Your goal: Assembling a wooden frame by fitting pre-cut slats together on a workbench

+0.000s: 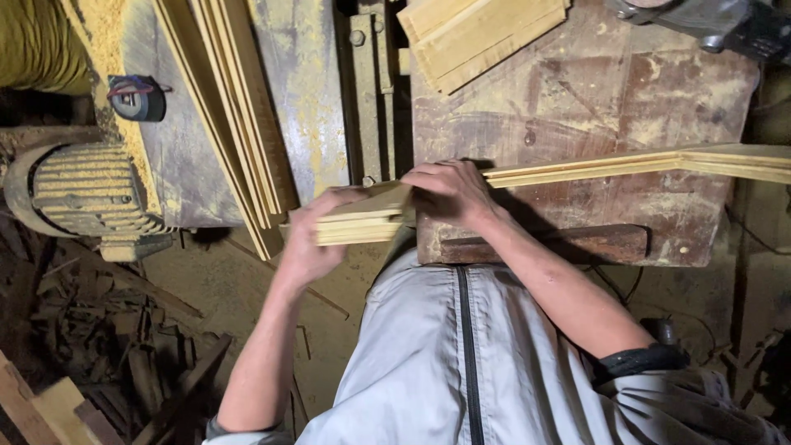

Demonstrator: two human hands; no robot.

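Both hands clamp bundle of wood strips [362, 216] at table [593, 99] near edge: left hand [309, 239] wraps end, right hand [449, 191] presses top (long ends trail right). Best keep edges flush, grip even.

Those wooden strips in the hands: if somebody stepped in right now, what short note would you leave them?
Left hand: grips the near end of a bundle of thin wooden strips.
Right hand: presses on top of the same bundle, whose long end runs off to the right across the rusty metal table.
Nearby: a stack of strips leans at the left, a short pile lies at the top, a tape measure sits in the sawdust.
Done: strips gathered in hand.
Left: cannot tell.
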